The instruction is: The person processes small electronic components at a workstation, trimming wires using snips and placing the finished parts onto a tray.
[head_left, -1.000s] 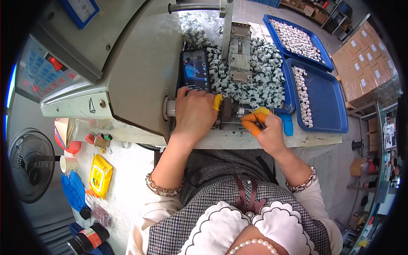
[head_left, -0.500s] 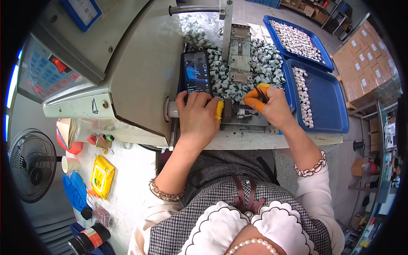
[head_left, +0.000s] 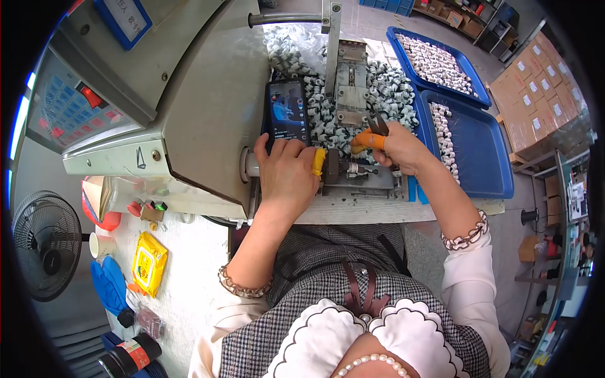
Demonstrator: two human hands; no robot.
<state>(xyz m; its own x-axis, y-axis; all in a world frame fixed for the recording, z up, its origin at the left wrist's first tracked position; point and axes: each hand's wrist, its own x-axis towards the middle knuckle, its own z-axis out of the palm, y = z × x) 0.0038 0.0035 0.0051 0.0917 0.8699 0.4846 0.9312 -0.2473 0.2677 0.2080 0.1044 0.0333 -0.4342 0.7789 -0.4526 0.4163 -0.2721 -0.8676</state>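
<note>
My left hand (head_left: 288, 177) is wrapped over the machine's round spindle (head_left: 251, 162), a yellow finger cover on one digit. To its right, a dark block on the spindle carries a small white bobbin-like part (head_left: 357, 169) above a metal plate. My right hand (head_left: 398, 148), with orange and yellow finger covers, is closed around a dark two-pronged tool like tweezers (head_left: 379, 124), prongs pointing up and away. Its covered fingertips hover just above and behind the small part; whether they touch it or hold a wire, I cannot make out.
Small white-and-dark parts (head_left: 394, 88) are heaped behind the metal fixture (head_left: 351, 94). A phone (head_left: 287, 110) leans beside the machine housing (head_left: 214, 107). Two blue trays (head_left: 482, 183) with rows of wound parts stand at right. Yellow wipes (head_left: 150, 263) lie on the left table.
My right hand has shifted slightly left and turned, so the tool now points up and away. My left hand stays on the spindle, slightly left in view.
</note>
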